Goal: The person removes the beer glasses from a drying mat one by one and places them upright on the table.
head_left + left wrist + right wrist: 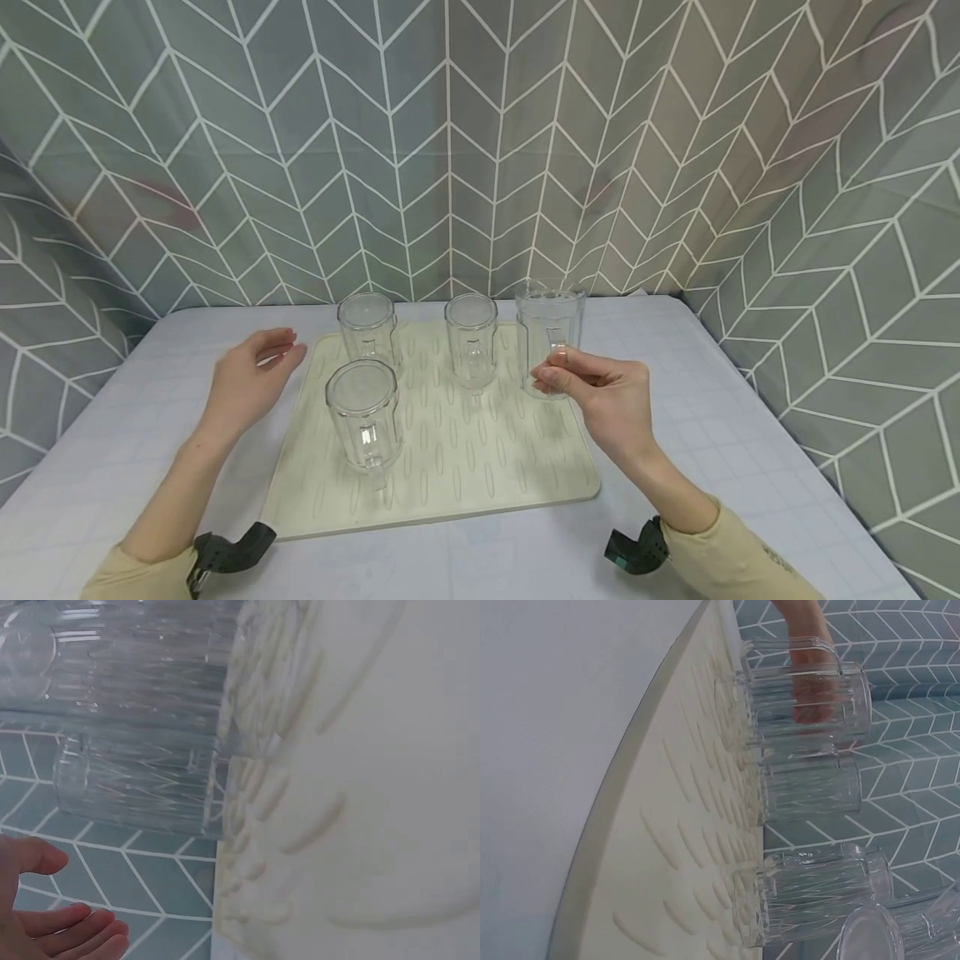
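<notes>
My right hand (pixel 603 396) pinches the handle of a clear glass mug (pixel 534 333) over the mat's back right corner. This mug has its rim up; in the right wrist view its round base (pixel 870 937) shows, with the hand out of sight. Three more clear mugs stand upside down on a cream ridged mat (pixel 442 467): a front left mug (pixel 362 417), a back left mug (pixel 366 321) and a middle mug (pixel 471 342). Beside the mat's left edge, my left hand (pixel 251 379) hovers with loosely bent fingers, holding nothing.
The mat lies on a table with a pale cloth (pixel 487 558). Behind and at both sides hangs a grey curtain (pixel 480 150) with white zigzag lines. Dark wrist cameras (pixel 232 550) are strapped to both forearms.
</notes>
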{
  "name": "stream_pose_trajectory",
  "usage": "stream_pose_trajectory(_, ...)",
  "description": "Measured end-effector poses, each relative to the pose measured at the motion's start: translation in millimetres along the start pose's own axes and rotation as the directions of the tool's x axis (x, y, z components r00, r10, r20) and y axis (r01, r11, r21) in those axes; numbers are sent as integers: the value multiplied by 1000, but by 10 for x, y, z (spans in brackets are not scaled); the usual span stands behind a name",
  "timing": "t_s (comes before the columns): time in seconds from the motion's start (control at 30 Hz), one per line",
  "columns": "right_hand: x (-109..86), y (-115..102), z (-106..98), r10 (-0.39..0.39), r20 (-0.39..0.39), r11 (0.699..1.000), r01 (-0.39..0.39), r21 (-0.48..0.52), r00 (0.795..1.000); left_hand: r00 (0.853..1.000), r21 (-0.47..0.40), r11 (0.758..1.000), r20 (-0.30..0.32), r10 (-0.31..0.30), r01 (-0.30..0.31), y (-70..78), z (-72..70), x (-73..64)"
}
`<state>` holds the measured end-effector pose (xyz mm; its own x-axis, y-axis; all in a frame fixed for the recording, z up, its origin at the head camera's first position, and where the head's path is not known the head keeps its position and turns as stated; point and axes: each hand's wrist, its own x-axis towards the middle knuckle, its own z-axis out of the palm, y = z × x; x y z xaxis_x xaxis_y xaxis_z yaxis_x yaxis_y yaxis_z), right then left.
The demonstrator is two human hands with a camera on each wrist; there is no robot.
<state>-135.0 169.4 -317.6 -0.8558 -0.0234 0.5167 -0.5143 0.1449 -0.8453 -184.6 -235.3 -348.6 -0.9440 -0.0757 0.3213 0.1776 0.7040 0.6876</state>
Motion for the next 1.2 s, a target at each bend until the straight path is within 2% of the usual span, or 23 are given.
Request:
stream_pose_trajectory(0.17,-3,18,-32,-3,-9,1000,3,6,1000,996,64,997,68,-55,50,-167,33,24)
stream_pose_trajectory(0.3,-9,41,-53,-19,-11,1000,19,8,1000,984,118,990,151,-97,79,-255,35,28)
stream_pose_trajectory(0.5,-22,76,-90,-41,-17,999,42,21,999,937,155,981,309,-160,116,-396,20,27)
stream_pose_trajectory(0.6,-29,92,-113,-42,-22,999,43,23,999,917,153,980,357,-178,131,-447,25,27)
stream_pose_trajectory(0.67,-34,105,-129,-40,-26,999,41,16,999,909,150,980,375,-181,133,-471,33,30)
stream_pose_trajectory(0.77,-35,130,-153,-33,-30,999,34,18,999,906,145,980,382,-182,135,-491,48,27)
stream_pose_trajectory(1.07,-27,183,-217,2,-45,1000,0,31,999,920,139,984,362,-151,107,-527,64,16)
stream_pose_trajectory(1.2,-31,209,-257,26,-52,1000,-26,2,998,921,128,988,366,-132,90,-537,68,12)
